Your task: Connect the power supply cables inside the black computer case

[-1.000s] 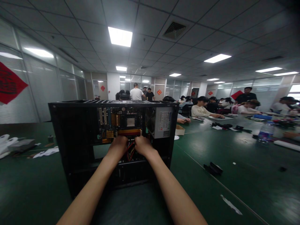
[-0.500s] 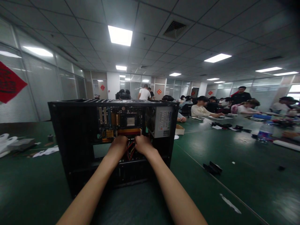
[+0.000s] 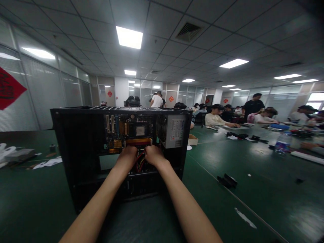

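A black computer case (image 3: 64,152) stands open-sided on the green table in front of me. Inside it is a motherboard (image 3: 129,125) with a silver square chip and several slots. Along the board's lower edge runs a band of orange and red memory slots (image 3: 138,141). My left hand (image 3: 128,156) is closed just below the left end of that band. Likewise closed, my right hand (image 3: 154,155) is below its right end. What the fingers hold, if anything, is hidden behind the knuckles. Red, yellow and black cables (image 3: 139,163) hang between the hands.
A silver power supply (image 3: 174,131) fills the case's upper right. On the table are a small box (image 3: 192,140), black plastic parts (image 3: 227,181), a water bottle (image 3: 282,143), and a grey block (image 3: 21,155) with white plastic bags. Several people sit at the table's far right.
The view has shifted slightly. Both hands stay at nearly the same place in the case. In the background, a standing person in black has moved and now leans towards the table.
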Tool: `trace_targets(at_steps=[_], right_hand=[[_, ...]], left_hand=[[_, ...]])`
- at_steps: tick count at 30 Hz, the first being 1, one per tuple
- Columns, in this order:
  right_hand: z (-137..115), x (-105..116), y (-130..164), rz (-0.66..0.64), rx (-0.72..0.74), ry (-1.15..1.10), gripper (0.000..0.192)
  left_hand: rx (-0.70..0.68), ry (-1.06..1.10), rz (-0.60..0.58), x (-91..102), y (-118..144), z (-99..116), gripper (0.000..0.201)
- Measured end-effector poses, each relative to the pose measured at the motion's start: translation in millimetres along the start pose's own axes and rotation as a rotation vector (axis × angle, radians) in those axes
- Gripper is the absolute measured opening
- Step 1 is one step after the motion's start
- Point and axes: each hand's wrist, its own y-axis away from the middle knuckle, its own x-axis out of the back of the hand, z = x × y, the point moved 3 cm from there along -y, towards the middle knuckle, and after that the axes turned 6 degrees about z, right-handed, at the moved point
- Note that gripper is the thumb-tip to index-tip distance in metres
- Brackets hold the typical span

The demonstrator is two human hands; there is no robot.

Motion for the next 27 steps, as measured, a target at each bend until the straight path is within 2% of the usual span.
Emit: trace_targets(at_steps=[11,27], right_hand=[[-1.0,-3.1,2.7,0.019,0.027,-0.005,0.03],[-0.3,-1.4,1.7,0.002,-0.008,-0.039,0.029]], left_hand=[[-0.027,-0.024,0.022,-9.9,-6.0,-8.1,0.033],[-0.024,-0.023,0.027,1.9,0.8,3.9,0.031]])
